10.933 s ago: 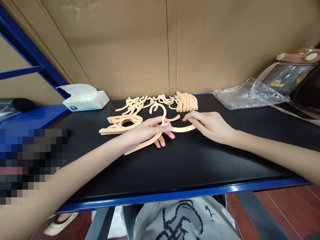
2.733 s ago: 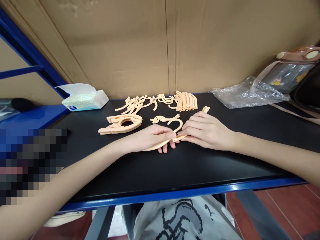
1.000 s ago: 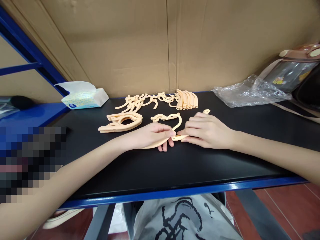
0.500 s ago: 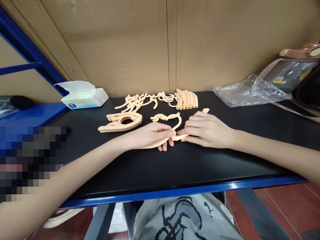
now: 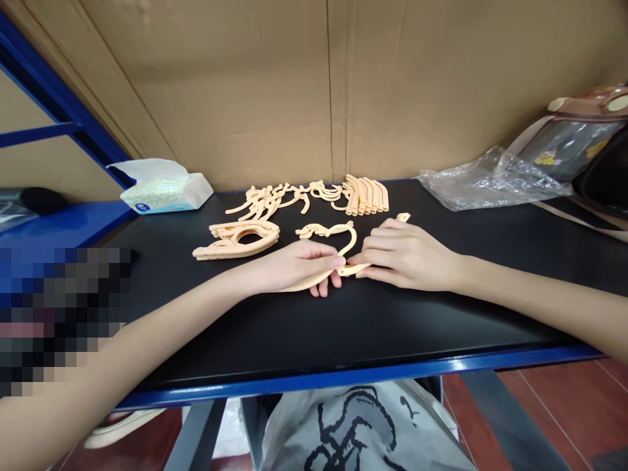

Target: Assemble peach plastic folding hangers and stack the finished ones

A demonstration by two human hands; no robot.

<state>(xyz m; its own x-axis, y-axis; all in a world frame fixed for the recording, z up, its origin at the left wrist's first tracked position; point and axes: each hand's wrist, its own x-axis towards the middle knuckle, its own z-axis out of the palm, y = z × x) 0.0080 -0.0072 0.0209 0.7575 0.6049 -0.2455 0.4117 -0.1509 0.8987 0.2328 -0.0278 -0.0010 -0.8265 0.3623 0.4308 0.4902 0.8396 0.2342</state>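
My left hand [image 5: 304,267] is closed on a curved peach plastic arm [image 5: 307,284] and the base of a hook [image 5: 351,239], thumb on top. My right hand [image 5: 405,255] grips another peach plastic arm [image 5: 356,269], whose far end sticks out above the knuckles. The two arms meet between my fingertips; whether they are joined is hidden. Just behind my left hand lie small peach pieces [image 5: 314,230]. Stacked folded peach hangers [image 5: 238,239] rest to the left.
At the back of the black table [image 5: 314,347] lie loose hooks [image 5: 262,201] and a row of curved arms [image 5: 367,195]. A tissue pack [image 5: 167,190] sits back left. Back right are a clear plastic bag [image 5: 490,183] and a bottle [image 5: 559,147].
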